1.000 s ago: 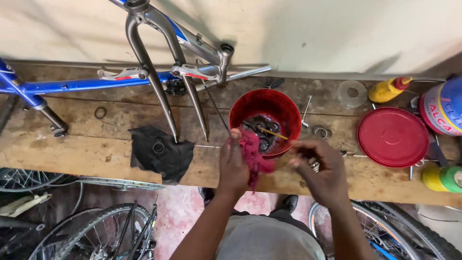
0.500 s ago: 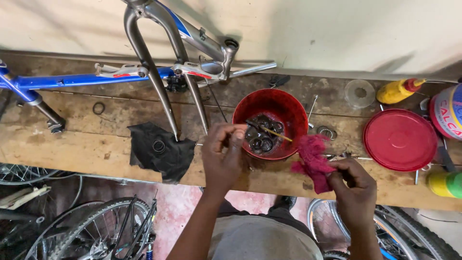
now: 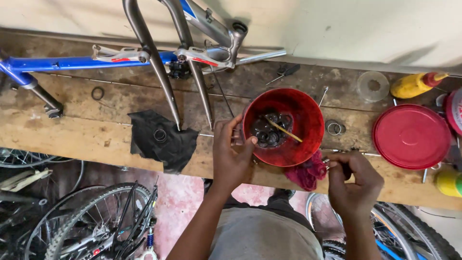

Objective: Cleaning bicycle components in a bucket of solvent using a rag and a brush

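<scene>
Your left hand [image 3: 230, 156] is closed on the near-left rim of the red bowl [image 3: 308, 118], thumb hooked over the edge and fingers wrapped outside the wall. Your right hand [image 3: 353, 180] is curled nearly shut just right of the bowl; its fingertips pinch something small and metallic, too small to identify, and the hand lies against a crumpled pink-red rag [image 3: 305, 174].

The bowl sits on the wooden bench [image 3: 72, 130] near its front edge, directly before you. Inside are dark, greasy round parts [image 3: 267, 132], apparently rings or bearings, with a thin yellowish stick [image 3: 284, 131] lying across them. The rag lies at the bowl's near-right foot, touching it and partly overhanging the bench edge.

Handling judgement: the bowl looks like thin plastic, light in itself, with its weight low in the parts. The wall will likely flex if squeezed, and any grease on the rim would make it slippery, so a grip over the rim as now held, or a hand under the base, seems soundest. The rag is soft and limp and can be taken anywhere. The parts are small, hard and probably oily, so pinch them singly.

Also noted: a black cloth [image 3: 161, 139] holding a ring lies left of the bowl, a red lid [image 3: 413, 137] lies to its right, a yellow bottle [image 3: 414, 84] lies beyond the lid, and a bicycle frame [image 3: 154, 58] rests along the back.
</scene>
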